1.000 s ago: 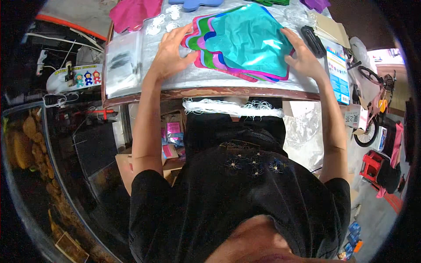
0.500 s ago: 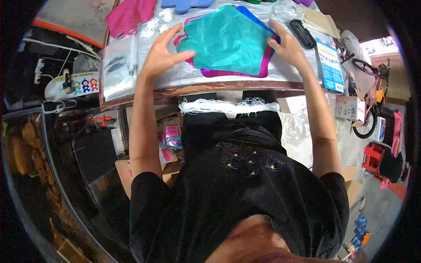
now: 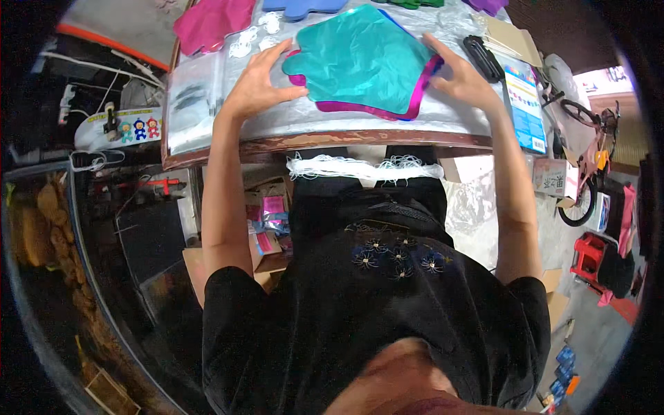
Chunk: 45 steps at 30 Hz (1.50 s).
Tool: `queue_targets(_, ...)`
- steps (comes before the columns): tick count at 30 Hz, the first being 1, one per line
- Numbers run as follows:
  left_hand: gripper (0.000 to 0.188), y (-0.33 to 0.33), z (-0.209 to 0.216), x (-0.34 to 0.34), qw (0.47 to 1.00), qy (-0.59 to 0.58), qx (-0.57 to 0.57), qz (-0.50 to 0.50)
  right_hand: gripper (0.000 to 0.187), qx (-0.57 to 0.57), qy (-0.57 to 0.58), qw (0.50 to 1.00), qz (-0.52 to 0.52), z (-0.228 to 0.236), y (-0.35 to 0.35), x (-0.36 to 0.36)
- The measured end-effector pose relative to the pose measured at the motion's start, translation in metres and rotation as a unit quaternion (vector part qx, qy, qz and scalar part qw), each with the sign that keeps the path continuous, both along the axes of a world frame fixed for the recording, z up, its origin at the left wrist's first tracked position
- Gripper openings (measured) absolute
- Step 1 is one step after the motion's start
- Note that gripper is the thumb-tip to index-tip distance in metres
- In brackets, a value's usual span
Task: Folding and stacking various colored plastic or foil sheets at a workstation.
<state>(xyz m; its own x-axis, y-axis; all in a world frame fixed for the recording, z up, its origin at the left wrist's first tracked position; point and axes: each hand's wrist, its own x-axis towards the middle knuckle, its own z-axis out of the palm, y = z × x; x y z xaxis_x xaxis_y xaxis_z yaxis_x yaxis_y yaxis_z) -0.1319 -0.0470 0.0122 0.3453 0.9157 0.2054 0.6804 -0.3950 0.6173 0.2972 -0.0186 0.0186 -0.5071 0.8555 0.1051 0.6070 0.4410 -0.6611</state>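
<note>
A flat, shiny teal foil piece (image 3: 363, 59), shaped like a deflated star balloon, lies on top of a small stack on the table. Magenta foil (image 3: 419, 97) sticks out along its right and lower edges, with a little blue at the upper right. My left hand (image 3: 261, 84) is at the stack's left side, fingers spread and thumb tip at the lobe by the lower left edge. On the other side my right hand (image 3: 462, 77) has thumb and fingers apart beside the right corner. Neither hand grips anything; whether the fingertips touch the foil is hard to tell.
More flat foil stacks line the far side: pink (image 3: 211, 24), blue (image 3: 304, 7), green and purple. White string bundles (image 3: 243, 43) lie near clear plastic bags (image 3: 190, 104). At right are a black object (image 3: 483, 59) and a blue printed package (image 3: 524, 114). White strings (image 3: 363, 168) lie across my lap.
Both hands stay around the stack, the right one shifting slightly outward. The red and magenta edges at the left and right show less beneath the teal piece. The whole view has shifted a little.
</note>
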Motion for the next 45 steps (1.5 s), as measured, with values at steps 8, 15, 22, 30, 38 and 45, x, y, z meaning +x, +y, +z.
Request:
queue_targets(8,0.075,0.016,-0.005,-0.003,0.999,-0.028,0.011,-0.042,0.072,0.104,-0.043,0.992,-0.048,-0.012,0.008,-0.018)
queue_targets(15,0.069,0.007,-0.008,-0.001,0.999,-0.025,0.045,-0.01,0.067,0.063,-0.033,0.993,-0.095,-0.008,0.011,-0.003)
queue_targets(22,0.069,0.025,-0.014,0.01,0.998,-0.029,0.051,-0.016,0.061,0.055,0.017,0.994,-0.093,-0.02,0.03,-0.013)
queue_targets(30,0.063,0.017,-0.012,0.013,0.995,-0.009,0.103,0.003,0.046,0.067,0.015,0.991,-0.117,-0.029,0.067,-0.016)
queue_targets(38,0.063,0.002,-0.018,0.007,0.993,-0.049,0.103,0.031,0.045,0.033,-0.049,0.996,-0.066,-0.015,0.077,-0.036)
queue_targets(45,0.061,-0.061,-0.01,0.03,0.987,0.046,0.118,0.102,0.047,0.114,-0.074,0.99,-0.036,-0.006,0.043,-0.008)
